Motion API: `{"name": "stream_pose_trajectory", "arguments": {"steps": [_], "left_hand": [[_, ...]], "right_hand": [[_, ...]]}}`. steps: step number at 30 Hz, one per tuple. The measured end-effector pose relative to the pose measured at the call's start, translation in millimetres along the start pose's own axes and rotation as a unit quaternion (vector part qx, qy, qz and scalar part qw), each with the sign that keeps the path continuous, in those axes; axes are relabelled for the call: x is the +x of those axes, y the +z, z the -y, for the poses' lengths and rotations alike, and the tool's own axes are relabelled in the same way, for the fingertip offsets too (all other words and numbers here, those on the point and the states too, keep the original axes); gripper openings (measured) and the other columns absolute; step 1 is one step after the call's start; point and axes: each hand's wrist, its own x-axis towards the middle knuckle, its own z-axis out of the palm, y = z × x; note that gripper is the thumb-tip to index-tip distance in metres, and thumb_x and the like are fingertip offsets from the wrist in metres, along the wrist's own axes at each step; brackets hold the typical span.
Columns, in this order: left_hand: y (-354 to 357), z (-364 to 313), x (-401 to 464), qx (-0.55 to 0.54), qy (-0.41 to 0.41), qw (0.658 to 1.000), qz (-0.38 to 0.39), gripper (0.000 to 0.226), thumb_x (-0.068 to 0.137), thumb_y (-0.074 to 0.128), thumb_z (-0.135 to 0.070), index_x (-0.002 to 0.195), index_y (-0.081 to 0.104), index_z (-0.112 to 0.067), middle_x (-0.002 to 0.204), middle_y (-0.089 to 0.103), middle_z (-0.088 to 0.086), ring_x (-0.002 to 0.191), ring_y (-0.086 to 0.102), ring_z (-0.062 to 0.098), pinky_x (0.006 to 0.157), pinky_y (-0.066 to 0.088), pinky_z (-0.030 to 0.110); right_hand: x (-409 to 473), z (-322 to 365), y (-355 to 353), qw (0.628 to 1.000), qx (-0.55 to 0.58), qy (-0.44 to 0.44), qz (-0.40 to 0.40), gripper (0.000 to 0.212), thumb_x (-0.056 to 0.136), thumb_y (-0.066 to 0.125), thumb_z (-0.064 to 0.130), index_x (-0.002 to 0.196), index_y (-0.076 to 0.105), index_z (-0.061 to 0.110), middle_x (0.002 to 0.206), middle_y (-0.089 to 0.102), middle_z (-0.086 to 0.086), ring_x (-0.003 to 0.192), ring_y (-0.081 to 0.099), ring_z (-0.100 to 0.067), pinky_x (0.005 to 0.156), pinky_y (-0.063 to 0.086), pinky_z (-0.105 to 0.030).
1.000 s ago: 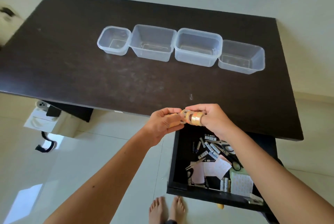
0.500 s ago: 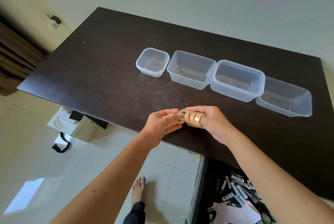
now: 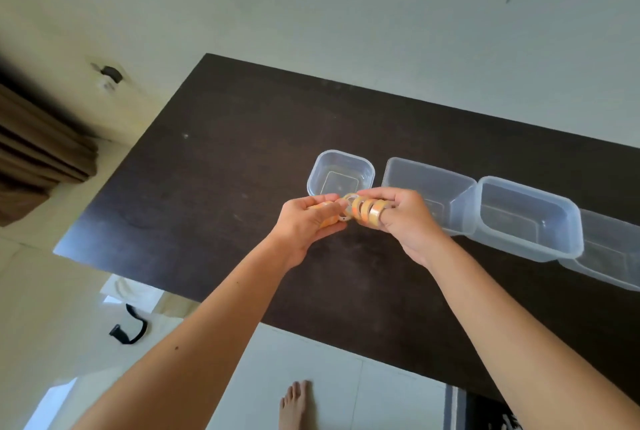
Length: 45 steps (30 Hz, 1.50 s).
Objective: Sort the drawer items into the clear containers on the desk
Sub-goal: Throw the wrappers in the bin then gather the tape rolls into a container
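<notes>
Both hands hold small rolls of clear tape just above the dark desk. My right hand grips a row of several rolls, stacked side by side. My left hand closes on more rolls at the row's left end. The hands hover right in front of the small square clear container, which is empty. To its right stand three larger clear containers in a line: one, a taller one and one cut off by the frame edge.
The drawer's corner shows at the bottom right, under the desk's near edge. My bare foot stands on the white tiled floor. A black strap lies on the floor at left. A brown curtain hangs at far left.
Both hands carried the tape rolls from over the open drawer up and forward across the desk to the small square container. My view swung left, and the drawer slid almost out of sight.
</notes>
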Motion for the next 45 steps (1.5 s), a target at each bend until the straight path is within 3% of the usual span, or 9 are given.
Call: {"name": "stream_pose_trajectory", "arguments": {"steps": [5, 11, 15, 21, 27, 32, 37, 42, 45], "left_hand": [[-4.4, -31.2, 35.2, 0.04, 0.002, 0.999, 0.003, 0.033, 0.089, 0.08, -0.016, 0.115, 0.071, 0.001, 0.121, 0.073, 0.021, 0.108, 0.075, 0.029, 0.09, 0.063, 0.04], [1.9, -46.9, 62.0, 0.08, -0.029, 0.996, -0.017, 0.029, 0.098, 0.071, -0.025, 0.114, 0.071, -0.002, 0.119, 0.072, 0.019, 0.107, 0.074, 0.026, 0.091, 0.063, 0.043], [1.8, -52.7, 64.6, 0.09, -0.047, 0.995, -0.023, 0.028, 0.098, 0.07, -0.023, 0.115, 0.071, -0.001, 0.116, 0.072, 0.016, 0.104, 0.074, 0.024, 0.091, 0.063, 0.042], [-0.3, -57.8, 61.8, 0.074, -0.007, 0.997, -0.013, 0.04, 0.095, 0.074, -0.022, 0.127, 0.068, 0.001, 0.089, 0.067, 0.004, 0.091, 0.069, 0.017, 0.097, 0.06, 0.044], [-1.6, -63.9, 60.7, 0.075, 0.012, 0.997, -0.011, 0.048, 0.094, 0.075, -0.023, 0.135, 0.063, -0.002, 0.127, 0.07, 0.013, 0.107, 0.072, 0.02, 0.092, 0.062, 0.042], [-2.8, -64.0, 58.2, 0.107, 0.034, 0.994, -0.015, 0.043, 0.096, 0.072, -0.017, 0.136, 0.062, -0.003, 0.12, 0.069, 0.007, 0.111, 0.068, 0.019, 0.098, 0.059, 0.046], [-5.9, -62.1, 58.5, 0.131, 0.044, 0.99, 0.014, 0.043, 0.095, 0.073, -0.014, 0.135, 0.063, -0.004, 0.123, 0.072, 0.01, 0.112, 0.072, 0.024, 0.097, 0.06, 0.043], [-10.3, -60.5, 62.8, 0.096, 0.024, 0.995, 0.027, 0.04, 0.094, 0.074, -0.012, 0.131, 0.065, -0.004, 0.12, 0.074, 0.013, 0.11, 0.074, 0.025, 0.096, 0.061, 0.041], [-12.3, -57.2, 65.1, 0.109, 0.025, 0.993, 0.033, 0.043, 0.087, 0.081, -0.008, 0.127, 0.066, -0.003, 0.116, 0.076, 0.013, 0.107, 0.075, 0.026, 0.095, 0.061, 0.042]], "right_hand": [[32.4, 30.2, 14.9, 0.998, 0.044, 0.041, -0.023, 0.029, 0.088, 0.083, 0.006, 0.116, 0.076, 0.006, 0.105, 0.075, -0.003, 0.086, 0.077, -0.018, 0.063, 0.064, -0.025], [64.2, 28.4, 20.1, 0.996, 0.026, 0.076, -0.042, 0.034, 0.087, 0.084, 0.006, 0.12, 0.075, 0.004, 0.113, 0.077, -0.014, 0.09, 0.081, -0.028, 0.08, 0.068, -0.039], [63.7, 33.9, 19.1, 0.996, 0.004, 0.079, -0.039, 0.036, 0.092, 0.079, 0.005, 0.127, 0.073, 0.008, 0.104, 0.073, -0.001, 0.077, 0.078, -0.018, 0.072, 0.067, -0.029], [63.6, 40.1, 16.2, 0.997, -0.008, 0.069, -0.039, 0.038, 0.095, 0.07, 0.0, 0.132, 0.071, 0.007, 0.125, 0.07, -0.01, 0.1, 0.074, -0.022, 0.07, 0.065, -0.024], [66.6, 43.8, 19.8, 0.991, -0.091, 0.051, -0.08, 0.033, 0.09, 0.073, -0.001, 0.118, 0.077, 0.015, 0.105, 0.074, 0.001, 0.081, 0.075, -0.016, 0.062, 0.062, -0.02], [69.9, 42.2, 22.4, 0.968, -0.218, 0.016, -0.125, 0.028, 0.086, 0.084, 0.014, 0.111, 0.075, 0.023, 0.098, 0.072, 0.006, 0.067, 0.069, -0.007, 0.051, 0.052, -0.013], [72.7, 41.8, 29.1, 0.956, -0.258, 0.016, -0.141, 0.025, 0.083, 0.088, 0.025, 0.105, 0.077, 0.023, 0.097, 0.078, 0.001, 0.078, 0.077, -0.017, 0.071, 0.068, -0.037], [71.8, 43.9, 28.7, 0.968, -0.211, 0.048, -0.13, 0.016, 0.085, 0.087, 0.015, 0.094, 0.074, 0.017, 0.076, 0.077, 0.0, 0.053, 0.076, -0.014, 0.049, 0.06, -0.022], [72.4, 44.0, 29.0, 0.969, -0.2, 0.046, -0.137, 0.014, 0.085, 0.086, 0.016, 0.093, 0.074, 0.016, 0.073, 0.077, -0.001, 0.055, 0.076, -0.014, 0.053, 0.06, -0.021]]}}
